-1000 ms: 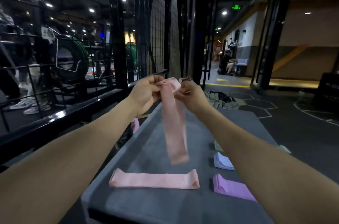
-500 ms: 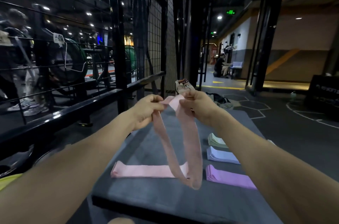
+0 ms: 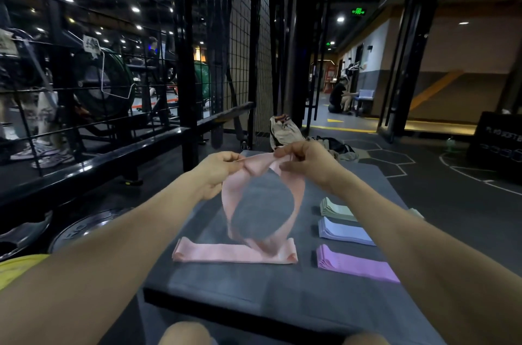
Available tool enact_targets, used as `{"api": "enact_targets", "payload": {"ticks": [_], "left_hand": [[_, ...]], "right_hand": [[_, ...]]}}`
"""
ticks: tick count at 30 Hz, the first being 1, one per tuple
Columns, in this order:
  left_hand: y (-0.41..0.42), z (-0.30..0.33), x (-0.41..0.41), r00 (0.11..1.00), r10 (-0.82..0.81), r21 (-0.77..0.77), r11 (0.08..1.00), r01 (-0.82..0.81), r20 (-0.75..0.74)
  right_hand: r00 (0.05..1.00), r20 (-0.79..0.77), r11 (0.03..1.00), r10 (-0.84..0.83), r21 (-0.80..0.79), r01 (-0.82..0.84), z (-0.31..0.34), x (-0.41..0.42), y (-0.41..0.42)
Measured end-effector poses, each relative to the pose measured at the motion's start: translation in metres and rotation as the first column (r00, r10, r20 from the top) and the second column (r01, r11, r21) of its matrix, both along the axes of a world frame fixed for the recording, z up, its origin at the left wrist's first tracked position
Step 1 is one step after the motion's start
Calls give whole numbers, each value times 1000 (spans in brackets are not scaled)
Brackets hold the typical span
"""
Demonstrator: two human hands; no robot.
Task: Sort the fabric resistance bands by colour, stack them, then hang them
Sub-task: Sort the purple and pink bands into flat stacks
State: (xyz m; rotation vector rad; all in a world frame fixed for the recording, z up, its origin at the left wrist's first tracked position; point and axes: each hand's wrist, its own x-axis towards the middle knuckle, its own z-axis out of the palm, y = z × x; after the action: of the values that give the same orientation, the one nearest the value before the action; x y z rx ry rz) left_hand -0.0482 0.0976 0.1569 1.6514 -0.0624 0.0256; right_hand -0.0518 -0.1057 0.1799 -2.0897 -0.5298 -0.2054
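A pink fabric band (image 3: 296, 198) hangs as an open loop above the grey mat (image 3: 254, 285). My left hand (image 3: 219, 171) pinches its top left edge and my right hand (image 3: 306, 162) pinches its top right edge. The loop's lower end dangles just over a flat pink band pile (image 3: 214, 253) lying on the mat. Right of that, partly hidden by my right forearm, lie a purple stack (image 3: 348, 264), a light blue stack (image 3: 341, 231) and a green stack (image 3: 336, 209).
A black metal cage and rail (image 3: 113, 152) run along the left. Weight plates (image 3: 87, 231) lie on the floor at the left. A bag and clothes (image 3: 285, 130) sit beyond the mat's far end. A person (image 3: 339, 96) sits far back in the corridor.
My hands have moved apart and spread the pink band from a flat hanging strip into a wide open loop. It now dangles lower, over the pink pile.
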Motion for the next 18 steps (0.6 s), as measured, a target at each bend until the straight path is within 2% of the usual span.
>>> {"api": "enact_targets", "payload": {"ticks": [4,9,13,14,16,18], "left_hand": [[2,-2,-2,998,-55,-52,997,52,-44],[4,-6,3,997,-9,37,999,11,-73],[5,-12,11,999,26,282,959,-38,46],[4,-11,12,996,30,295,954,-54,86],[1,-6,10,991,3,218,975,-33,137],[-6,-1,6,983,-75,132,990,53,166]], "right_hand": [[999,9,999,-41,10,41,-6,4,0],[993,111,994,-50,-88,60,-9,6,2],[993,114,999,-41,40,37,-7,9,5],[994,101,996,-31,83,22,-6,9,5],[997,79,988,1,155,-13,-5,12,7],[997,77,982,11,186,-25,-4,14,11]]}}
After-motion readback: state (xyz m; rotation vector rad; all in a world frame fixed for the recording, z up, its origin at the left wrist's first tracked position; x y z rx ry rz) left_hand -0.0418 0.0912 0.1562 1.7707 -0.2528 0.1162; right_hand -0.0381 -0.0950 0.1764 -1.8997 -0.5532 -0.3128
